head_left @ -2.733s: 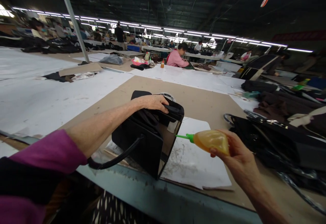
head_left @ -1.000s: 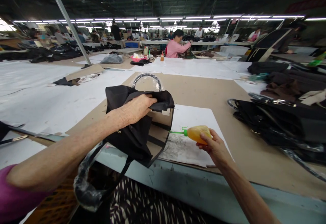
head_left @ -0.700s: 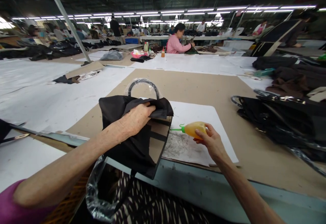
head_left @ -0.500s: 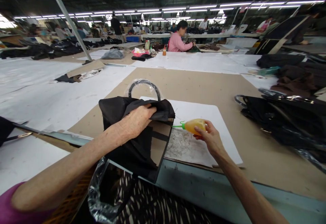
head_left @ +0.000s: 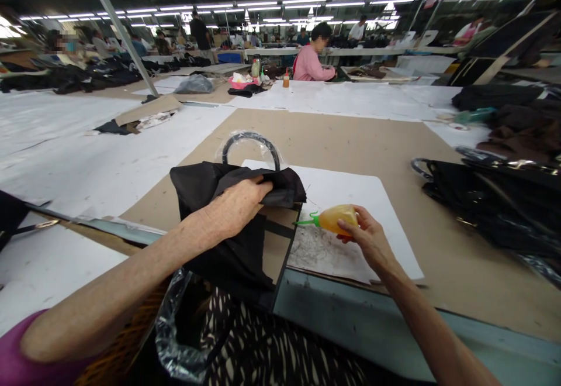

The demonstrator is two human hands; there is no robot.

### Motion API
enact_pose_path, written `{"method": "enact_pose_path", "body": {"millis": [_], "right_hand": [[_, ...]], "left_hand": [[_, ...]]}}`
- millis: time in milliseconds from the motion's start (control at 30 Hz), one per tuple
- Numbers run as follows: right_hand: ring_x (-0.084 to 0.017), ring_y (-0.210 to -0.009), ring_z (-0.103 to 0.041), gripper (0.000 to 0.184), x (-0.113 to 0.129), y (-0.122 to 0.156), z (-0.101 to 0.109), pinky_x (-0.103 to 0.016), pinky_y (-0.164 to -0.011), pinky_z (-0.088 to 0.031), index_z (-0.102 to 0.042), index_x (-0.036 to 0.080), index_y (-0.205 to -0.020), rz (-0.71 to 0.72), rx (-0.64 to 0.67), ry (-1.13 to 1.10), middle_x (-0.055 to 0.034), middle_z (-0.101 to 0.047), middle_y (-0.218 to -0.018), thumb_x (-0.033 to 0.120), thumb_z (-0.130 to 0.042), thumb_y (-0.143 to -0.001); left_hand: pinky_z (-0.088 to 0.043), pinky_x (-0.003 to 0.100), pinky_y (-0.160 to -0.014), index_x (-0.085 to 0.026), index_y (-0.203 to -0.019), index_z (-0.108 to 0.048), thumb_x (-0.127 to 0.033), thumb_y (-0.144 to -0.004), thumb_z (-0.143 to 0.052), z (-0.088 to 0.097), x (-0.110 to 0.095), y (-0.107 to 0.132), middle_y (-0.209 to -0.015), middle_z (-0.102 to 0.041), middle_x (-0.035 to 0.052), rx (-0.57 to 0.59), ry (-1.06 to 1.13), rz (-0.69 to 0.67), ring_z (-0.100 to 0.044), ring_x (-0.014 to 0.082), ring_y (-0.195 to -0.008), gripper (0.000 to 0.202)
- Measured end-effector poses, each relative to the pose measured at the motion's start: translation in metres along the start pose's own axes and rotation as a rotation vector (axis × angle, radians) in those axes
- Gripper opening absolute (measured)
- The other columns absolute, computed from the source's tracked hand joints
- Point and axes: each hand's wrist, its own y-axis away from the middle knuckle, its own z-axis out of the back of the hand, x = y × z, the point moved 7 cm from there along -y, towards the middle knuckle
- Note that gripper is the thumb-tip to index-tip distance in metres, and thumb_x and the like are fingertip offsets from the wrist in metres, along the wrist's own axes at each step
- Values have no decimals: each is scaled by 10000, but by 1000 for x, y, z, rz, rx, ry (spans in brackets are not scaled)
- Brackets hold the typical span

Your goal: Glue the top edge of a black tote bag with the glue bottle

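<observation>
Your left hand (head_left: 239, 202) is closed on the black lining (head_left: 228, 184) pulled out over the top of the black bag (head_left: 245, 245), fingers clamped on the fabric at the bag's upper rim. The bag stands tipped at the near edge of the table (head_left: 333, 140), its open brown inside panel just right of that hand. One plastic-wrapped handle (head_left: 250, 143) arches up just beyond your knuckles; the other hangs below your forearm, off the table edge.

Your right hand (head_left: 370, 240) is wrapped around the amber glue bottle (head_left: 337, 218), held on its side. The green nozzle (head_left: 307, 220) points left toward the bag and sits right at the bag's right edge, touching or nearly so; can't tell which.

Change: over the last second the bottle has crept up and in, nozzle now higher along the bag's edge, close under the folded lining. Your left grip hasn't shifted. Nearly three seconds back the bag stood squarer and the bottle was held well clear of it. Reads as the nozzle tracking along the rim where lining meets panel, so gluing looks mid-pass, not finished.

Under the bottle lies a white sheet (head_left: 359, 199), smeared grey near your right hand. Right of that hand, well apart, a pile of black bags (head_left: 491, 204). Far beyond, a person in pink (head_left: 309, 61) works at another table.
</observation>
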Motion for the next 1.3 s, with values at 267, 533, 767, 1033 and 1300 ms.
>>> {"method": "enact_pose_path", "body": {"millis": [267,533,767,1033,1300], "right_hand": [[-151,-572,-590,491,-10,9,5,-261,-491,-511,-546,168,-1097,-80,2,-29,-49,-641,-897,466,-717,-747],[-152,-600,-587,475,-16,16,1,-238,-495,-500,-559,182,-1095,-118,-2,-54,-42,-650,-891,456,-728,-746],[-153,-628,-571,453,-24,19,1,-207,-444,-453,-605,189,-1025,-148,7,-113,-30,-639,-875,461,-760,-697],[-124,-583,-552,428,-26,23,-2,-189,-438,-442,-610,195,-1007,-174,36,-169,-4,-619,-816,435,-775,-695],[-112,-505,-554,462,-20,34,-8,-192,-418,-426,-582,172,-1022,-184,103,-194,-27,-629,-819,435,-777,-695]], "left_hand": [[-529,358,-759,-174,-982,-564,-54,-787,-400,0,-2,3,-1066,-585,104,-5,-13,-15,-621,275,-934,282],[-525,355,-785,-169,-965,-546,-76,-799,-425,-1,-1,4,-1056,-585,101,-53,-33,-78,-606,275,-962,226],[-502,406,-881,-163,-970,-534,-81,-812,-426,-3,-1,6,-1074,-578,106,-60,-36,-113,-586,291,-1026,209],[-489,398,-917,-153,-997,-537,-69,-819,-419,-4,-3,9,-1103,-574,116,-53,-27,-109,-573,282,-1064,230],[-531,349,-725,-170,-934,-540,-86,-793,-465,-5,-1,8,-1030,-581,92,-68,-47,-75,-615,271,-920,180]]}}
